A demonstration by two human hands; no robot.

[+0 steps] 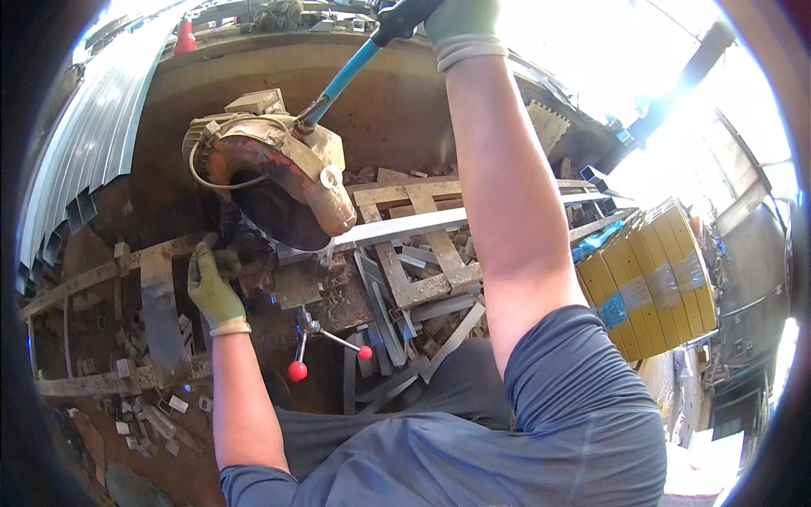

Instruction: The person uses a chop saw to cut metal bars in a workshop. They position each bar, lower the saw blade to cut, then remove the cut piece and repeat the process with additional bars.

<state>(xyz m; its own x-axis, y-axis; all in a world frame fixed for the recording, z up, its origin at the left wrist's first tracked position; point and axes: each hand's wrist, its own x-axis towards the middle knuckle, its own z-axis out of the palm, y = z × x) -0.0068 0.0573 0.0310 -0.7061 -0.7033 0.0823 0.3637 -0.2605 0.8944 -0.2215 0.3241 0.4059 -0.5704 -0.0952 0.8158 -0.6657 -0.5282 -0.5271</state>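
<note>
My right hand [465,21], in a pale green glove, grips the black end of the saw handle [401,21] at the top edge; its fingers are partly cut off. A blue lever [342,82] runs from there down to the dusty cut-off saw [279,165]. The saw's dark disc [279,211] is lowered at a pale metal bar [405,226] extending right. My left hand [213,287], gloved too, is raised just left of the disc, fingers pointing up and apart, with no held thing visible. Below the disc is a clamp [309,324] with red-knobbed levers.
Metal support frames [418,291] flank the saw, with cut tube pieces [389,325] and offcuts [152,422] below. A plastic-wrapped stack of yellow bars [650,283] stands right. Long silvery profiles [97,127] lie at far left, near a red cone [185,38].
</note>
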